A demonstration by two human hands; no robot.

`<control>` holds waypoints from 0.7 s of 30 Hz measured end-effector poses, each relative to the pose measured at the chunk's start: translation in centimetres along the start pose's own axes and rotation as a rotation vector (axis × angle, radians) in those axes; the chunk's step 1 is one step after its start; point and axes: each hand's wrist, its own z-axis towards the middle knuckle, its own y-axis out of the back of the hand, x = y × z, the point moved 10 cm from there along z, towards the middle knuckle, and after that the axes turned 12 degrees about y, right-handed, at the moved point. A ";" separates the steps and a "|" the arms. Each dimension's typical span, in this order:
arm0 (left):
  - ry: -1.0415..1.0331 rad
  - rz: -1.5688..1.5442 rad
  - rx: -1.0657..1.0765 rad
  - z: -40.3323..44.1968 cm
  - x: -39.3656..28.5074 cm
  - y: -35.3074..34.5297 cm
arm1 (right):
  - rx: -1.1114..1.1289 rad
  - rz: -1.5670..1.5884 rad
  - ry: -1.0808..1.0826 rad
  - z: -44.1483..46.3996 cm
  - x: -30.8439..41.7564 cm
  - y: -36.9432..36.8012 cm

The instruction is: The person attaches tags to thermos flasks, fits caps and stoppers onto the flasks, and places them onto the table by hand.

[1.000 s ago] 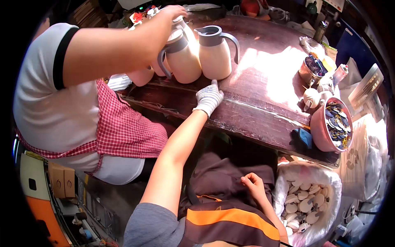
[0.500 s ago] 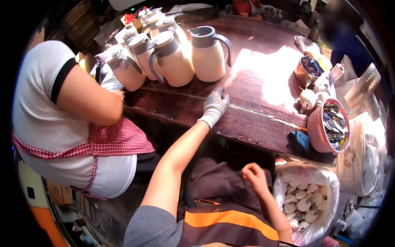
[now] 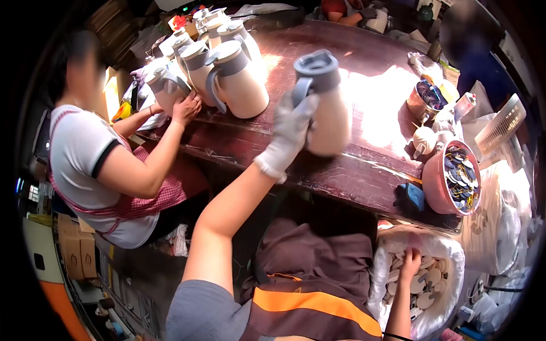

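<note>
My left hand (image 3: 293, 128), in a white knit glove, is closed around the handle of a cream jug (image 3: 330, 116) with a grey-blue collar. The jug is upright near the table's front edge, its top without a white lid like those on its neighbours; motion blurs it a little. Over a plastic-lined bin (image 3: 458, 273) on my right, my bare right hand (image 3: 412, 262) reaches down among white and grey jug lids (image 3: 422, 281). Its fingers are too unclear to show whether they grip a lid.
Several lidded jugs (image 3: 242, 85) stand at the table's back left. A co-worker (image 3: 108, 153) there has both hands on a tilted jug (image 3: 165, 85). A pink bucket (image 3: 435, 182) of small dark and white parts and a blue-black cloth item (image 3: 410, 196) sit at the table's right edge.
My left hand has taken hold of the lidless jug and brought it nearer, its handle turned towards my left. My right hand has moved from my lap into the lid bin. The co-worker has leaned back.
</note>
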 end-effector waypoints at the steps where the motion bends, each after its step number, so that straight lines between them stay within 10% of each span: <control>1: -0.036 0.033 -0.018 -2.4 -0.8 1.1 | -0.042 -0.106 0.001 -1.3 -5.5 3.6; 6: 0.058 0.041 0.170 -12.7 -1.6 3.3 | 0.689 -1.140 -0.208 -12.7 -22.8 5.0; 11: 0.260 0.248 0.238 -17.0 2.3 3.7 | 0.319 -0.004 0.061 -5.5 -1.6 -10.4; 16: 0.298 0.491 0.249 -17.5 5.8 3.0 | 0.745 -1.328 -0.020 -14.3 -17.4 7.4; 21: 0.381 0.617 0.230 -18.0 8.5 3.0 | 0.576 -1.395 0.028 -15.2 -18.9 9.8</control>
